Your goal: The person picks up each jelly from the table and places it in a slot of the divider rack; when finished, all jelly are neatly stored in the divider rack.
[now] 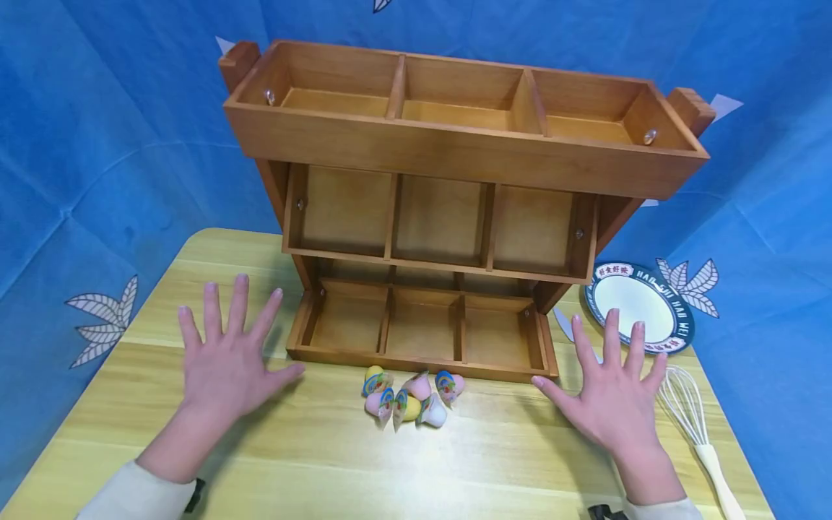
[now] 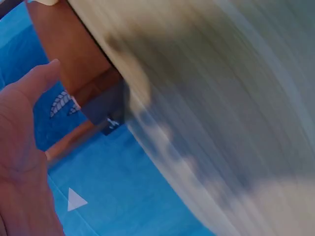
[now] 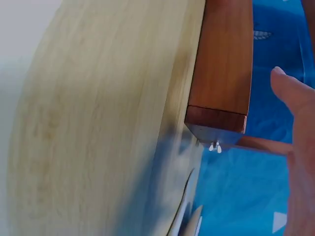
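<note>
Both hands are spread with straight fingers and hold nothing. My left hand (image 1: 224,368) hovers over the table left of a three-tier wooden rack (image 1: 422,368), its thumb pointing toward the bottom tier. On the other side, my right hand (image 1: 614,397) is held with the thumb tip near the rack's lower right corner. Between the hands, in front of the rack, lie several small wrapped egg-shaped pieces (image 1: 416,388) in pink, yellow and white. Each rack tier is split into three compartments with nothing in them. The left wrist view is blurred.
A white plate with a dark green patterned rim (image 1: 682,318) lies behind my right hand. A whisk (image 1: 711,455) with a cream handle rests at the right table edge. Part of a flat pale blade (image 1: 562,323) shows beside the rack. Blue cloth (image 1: 130,180) hangs around the table.
</note>
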{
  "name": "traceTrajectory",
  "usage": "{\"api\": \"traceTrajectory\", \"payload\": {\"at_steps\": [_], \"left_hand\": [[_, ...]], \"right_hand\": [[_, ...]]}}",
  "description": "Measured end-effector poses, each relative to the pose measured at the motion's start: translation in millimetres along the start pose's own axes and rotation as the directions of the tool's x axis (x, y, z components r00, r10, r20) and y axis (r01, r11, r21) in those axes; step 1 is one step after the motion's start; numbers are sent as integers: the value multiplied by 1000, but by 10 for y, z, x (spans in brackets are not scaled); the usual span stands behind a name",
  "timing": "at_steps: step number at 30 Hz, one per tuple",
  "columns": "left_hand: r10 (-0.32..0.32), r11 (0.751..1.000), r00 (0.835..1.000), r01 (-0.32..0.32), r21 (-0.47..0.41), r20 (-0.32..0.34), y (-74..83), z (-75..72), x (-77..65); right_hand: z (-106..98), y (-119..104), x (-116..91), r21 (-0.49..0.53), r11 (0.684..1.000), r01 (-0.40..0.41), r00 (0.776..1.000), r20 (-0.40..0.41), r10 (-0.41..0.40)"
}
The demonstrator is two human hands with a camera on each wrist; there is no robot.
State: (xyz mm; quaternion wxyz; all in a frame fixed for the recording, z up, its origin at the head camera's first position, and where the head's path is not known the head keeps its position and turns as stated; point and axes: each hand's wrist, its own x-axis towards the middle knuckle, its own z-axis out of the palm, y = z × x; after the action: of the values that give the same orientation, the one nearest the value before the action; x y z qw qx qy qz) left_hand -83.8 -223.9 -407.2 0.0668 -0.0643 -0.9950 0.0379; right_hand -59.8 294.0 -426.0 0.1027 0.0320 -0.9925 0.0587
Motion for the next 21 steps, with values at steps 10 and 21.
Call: {"api": "traceTrajectory", "payload": {"at_steps": [10,21], "left_hand": [[12,893,988,-81,-442,-157,356,-32,-124],[-92,502,996,51,-863,5,795,69,-299]], "right_hand": [[112,-64,15,486,873,-44,990,-94,102],[291,-162,55,820,522,-236,946,70,318]]}}
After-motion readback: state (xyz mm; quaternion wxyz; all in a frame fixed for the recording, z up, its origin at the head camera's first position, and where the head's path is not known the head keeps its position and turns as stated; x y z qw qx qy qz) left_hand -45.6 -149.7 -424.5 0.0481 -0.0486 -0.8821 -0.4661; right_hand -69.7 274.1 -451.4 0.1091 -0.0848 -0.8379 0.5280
